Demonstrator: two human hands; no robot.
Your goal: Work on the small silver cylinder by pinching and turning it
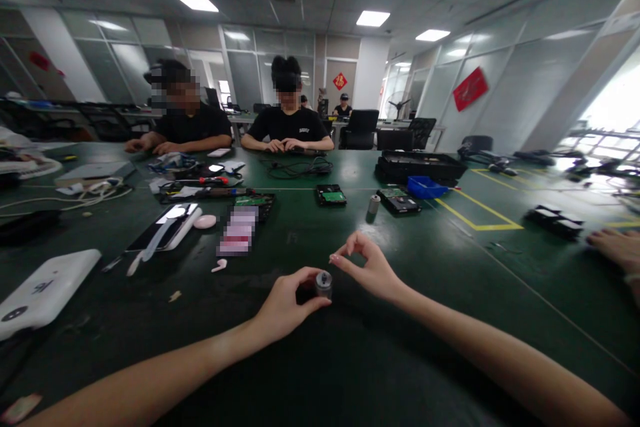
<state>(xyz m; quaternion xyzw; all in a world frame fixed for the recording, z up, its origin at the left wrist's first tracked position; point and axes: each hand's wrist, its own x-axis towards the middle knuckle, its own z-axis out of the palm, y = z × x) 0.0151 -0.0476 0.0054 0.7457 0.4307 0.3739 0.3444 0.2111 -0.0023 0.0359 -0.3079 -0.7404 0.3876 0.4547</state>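
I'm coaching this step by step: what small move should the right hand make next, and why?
Probably lower the right hand so its pinched fingertips meet the top of the small metal cylinder. The left hand grips that cylinder upright, its top end bare, and the pinch sits just above and beside it.

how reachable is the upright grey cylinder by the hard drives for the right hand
Probably yes: only bare green table lies between the right hand and the upright grey cylinder, though it stands farther out.
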